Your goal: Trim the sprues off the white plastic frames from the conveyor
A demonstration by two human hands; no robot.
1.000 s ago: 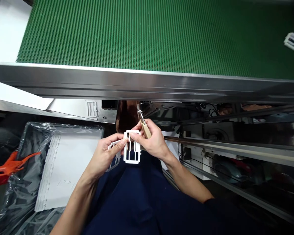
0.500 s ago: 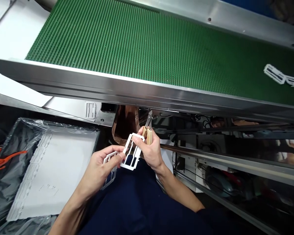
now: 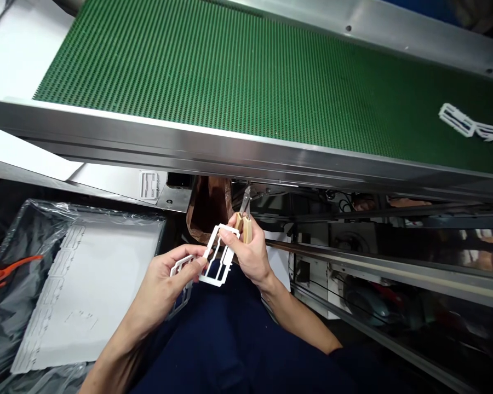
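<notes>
Head view. Reference landmark: green conveyor belt (image 3: 230, 76).

Left hand (image 3: 160, 284), on the near side of the belt: thumb and index finger pinch the lower left edge of the front white frame (image 3: 227, 261); a second white frame (image 3: 181, 262) hangs tilted from the same grip. Whether the two frames are joined: cannot tell.

Right hand (image 3: 252, 257), also near side of the belt: thumb presses the front white frame's upper corner; the other fingers curl round tan-handled nippers (image 3: 247, 230), tips pointing towards the belt. The nippers' handles stand apart, and their blades are not on either frame.

Progress, as judged: two white frames (image 3: 456, 119) lie at the belt's right end, with a sliver of something white at the picture edge; these look dealt with. The held pair appears to be mid-handling. Possibly left: one loose frame (image 3: 149, 185) on the ledge at the belt's near side, and frame-like edges under a white sheet (image 3: 98, 290) in the plastic-lined tray (image 3: 4, 328), nearer the person than the belt. Count not legible.
</notes>
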